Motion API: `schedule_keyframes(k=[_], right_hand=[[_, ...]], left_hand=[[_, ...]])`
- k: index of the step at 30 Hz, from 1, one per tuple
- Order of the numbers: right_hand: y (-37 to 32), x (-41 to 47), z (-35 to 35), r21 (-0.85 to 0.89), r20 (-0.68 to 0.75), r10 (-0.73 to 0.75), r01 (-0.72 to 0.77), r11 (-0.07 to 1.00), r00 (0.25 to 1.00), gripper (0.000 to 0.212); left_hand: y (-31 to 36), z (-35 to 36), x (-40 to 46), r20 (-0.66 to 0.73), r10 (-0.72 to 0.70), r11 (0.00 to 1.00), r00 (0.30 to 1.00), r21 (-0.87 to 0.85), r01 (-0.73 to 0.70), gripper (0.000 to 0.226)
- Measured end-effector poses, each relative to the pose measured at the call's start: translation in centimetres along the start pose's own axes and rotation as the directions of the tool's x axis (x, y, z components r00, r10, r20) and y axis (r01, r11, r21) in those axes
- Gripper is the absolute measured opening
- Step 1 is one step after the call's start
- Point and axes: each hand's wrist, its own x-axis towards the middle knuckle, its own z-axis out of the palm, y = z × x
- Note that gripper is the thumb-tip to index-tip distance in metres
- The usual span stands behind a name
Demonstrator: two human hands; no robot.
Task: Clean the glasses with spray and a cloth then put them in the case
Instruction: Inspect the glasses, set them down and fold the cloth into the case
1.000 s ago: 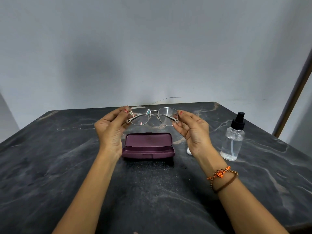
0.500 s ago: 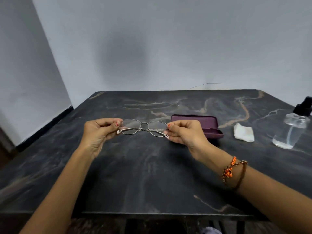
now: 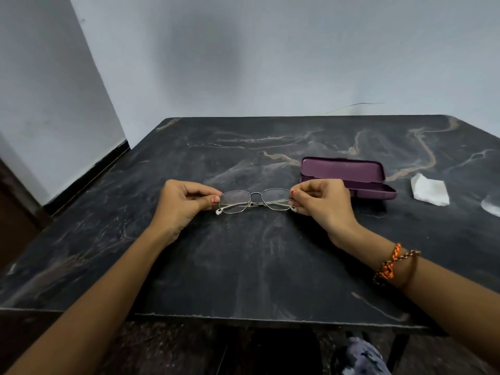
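Observation:
Thin metal-framed glasses [image 3: 255, 201] with folded temples hang just above the dark marbled table [image 3: 243, 266], left of centre. My left hand [image 3: 184, 204] pinches their left end and my right hand [image 3: 322, 203] pinches their right end. Behind my right hand lies the open purple case [image 3: 343, 171], its lid tilted back. A white folded cloth [image 3: 430, 190] lies to the right of the case. At the right frame edge only the clear base of the spray bottle [image 3: 493, 206] shows.
The table's front edge [image 3: 243, 318] runs close below my forearms. A grey wall stands behind the table and another on the left, with a dark skirting. A beaded bracelet circles my right wrist [image 3: 392, 266].
The glasses came down from in front of the case to low over the table, left of the case. The view swung left, pushing the spray bottle almost out of the frame.

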Motion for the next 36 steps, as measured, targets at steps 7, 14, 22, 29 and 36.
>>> schedule_keyframes(k=[7, 14, 22, 29, 36], right_hand=[[0.6, -0.1, 0.2, -0.155, -0.042, -0.137, 0.129, 0.979, 0.99, 0.021], [0.5, -0.4, 0.1, -0.193, -0.026, -0.181, 0.172, 0.966, 0.983, 0.013], [0.1, -1.1, -0.2, -0.29, -0.004, -0.268, 0.256, 0.922, 0.963, 0.014], [0.2, -1.6, -0.9, -0.462, 0.06, -0.486, 0.456, 0.761, 0.872, 0.022], [-2.0, -1.6, -3.8, -0.591, 0.028, -0.819, 0.67, 0.449, 0.573, 0.02]], left_hand=[[-0.4, -0.1, -0.1, -0.018, 0.049, 0.993, 0.999, 0.105, -0.047, 0.024], [-0.2, 0.0, -0.2, -0.012, 0.042, 0.998, 0.999, 0.037, -0.041, 0.026], [-0.4, 0.1, -0.1, -0.028, 0.034, 0.999, 0.999, 0.011, -0.034, 0.015], [0.0, 0.3, -0.8, -0.265, 0.435, 0.872, 0.861, 0.362, -0.329, 0.012], [2.1, 1.8, -1.6, -0.178, 0.781, 0.547, 0.598, 0.656, -0.52, 0.024]])
